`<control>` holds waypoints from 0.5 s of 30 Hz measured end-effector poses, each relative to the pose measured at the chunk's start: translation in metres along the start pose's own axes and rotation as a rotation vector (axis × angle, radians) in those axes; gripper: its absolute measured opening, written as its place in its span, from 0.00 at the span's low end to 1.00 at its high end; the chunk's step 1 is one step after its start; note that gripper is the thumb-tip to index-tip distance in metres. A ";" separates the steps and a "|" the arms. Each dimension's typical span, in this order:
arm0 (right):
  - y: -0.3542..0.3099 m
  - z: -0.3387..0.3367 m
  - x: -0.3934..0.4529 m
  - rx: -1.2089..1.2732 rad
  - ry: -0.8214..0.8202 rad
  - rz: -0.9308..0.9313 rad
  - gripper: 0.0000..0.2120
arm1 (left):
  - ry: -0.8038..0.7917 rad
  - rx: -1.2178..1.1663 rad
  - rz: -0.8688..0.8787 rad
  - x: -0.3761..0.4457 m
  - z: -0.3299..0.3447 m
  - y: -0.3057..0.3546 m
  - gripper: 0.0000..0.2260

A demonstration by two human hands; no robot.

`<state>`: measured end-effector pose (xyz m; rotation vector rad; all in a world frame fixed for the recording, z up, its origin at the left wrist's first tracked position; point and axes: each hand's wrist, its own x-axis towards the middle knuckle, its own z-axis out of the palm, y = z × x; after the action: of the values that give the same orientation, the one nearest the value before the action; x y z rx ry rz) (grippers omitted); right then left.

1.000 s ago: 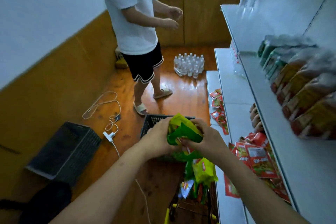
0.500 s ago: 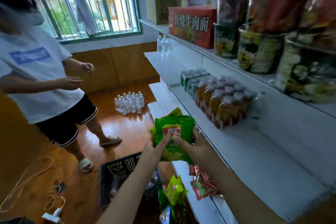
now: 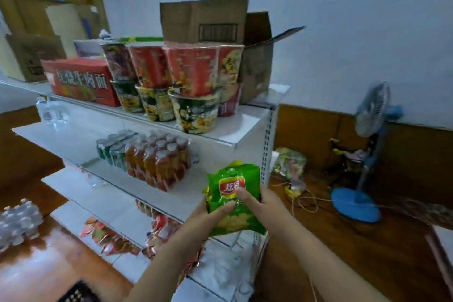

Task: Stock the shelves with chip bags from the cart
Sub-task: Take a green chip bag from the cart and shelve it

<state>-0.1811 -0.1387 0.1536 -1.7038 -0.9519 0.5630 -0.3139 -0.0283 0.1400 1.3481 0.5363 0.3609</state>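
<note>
Head cam: both hands clamp a green chip bag [image 3: 232, 200] upright at the right end of the white shelf unit [image 3: 245, 127], in front of the middle shelf. Left hand [image 3: 206, 218] grips its lower left edge, thumb across the front. Right hand [image 3: 263, 206] holds the right side, thumb on the red logo. Shrink-wrapped bottle pack [image 3: 157, 157] sits just left on that shelf; noodle cups [image 3: 181, 86] stacked above. Blue fan [image 3: 367, 154] stands well apart, right.

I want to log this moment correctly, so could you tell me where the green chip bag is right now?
In the head view the green chip bag sits low and centre, gripped by the left hand and right hand, at the shelf unit's right end, just right of the orange bottle pack.
</note>
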 end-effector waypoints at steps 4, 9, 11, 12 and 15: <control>0.027 -0.102 -0.032 0.044 0.159 0.065 0.19 | -0.186 0.070 -0.036 0.038 0.106 -0.003 0.23; 0.082 -0.240 -0.076 0.069 0.440 0.236 0.28 | -0.376 0.154 -0.070 0.088 0.261 -0.019 0.27; 0.108 -0.299 -0.100 0.043 0.534 0.285 0.24 | -0.460 0.163 -0.073 0.105 0.331 -0.028 0.25; 0.118 -0.327 -0.113 0.045 0.576 0.300 0.22 | -0.503 0.159 -0.074 0.113 0.366 -0.033 0.22; 0.150 -0.409 -0.155 0.073 0.716 0.375 0.20 | -0.618 0.166 -0.111 0.128 0.472 -0.050 0.19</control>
<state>0.0874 -0.5153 0.1358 -1.8293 -0.1013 0.1816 0.0531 -0.3551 0.1322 1.4919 0.1218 -0.1998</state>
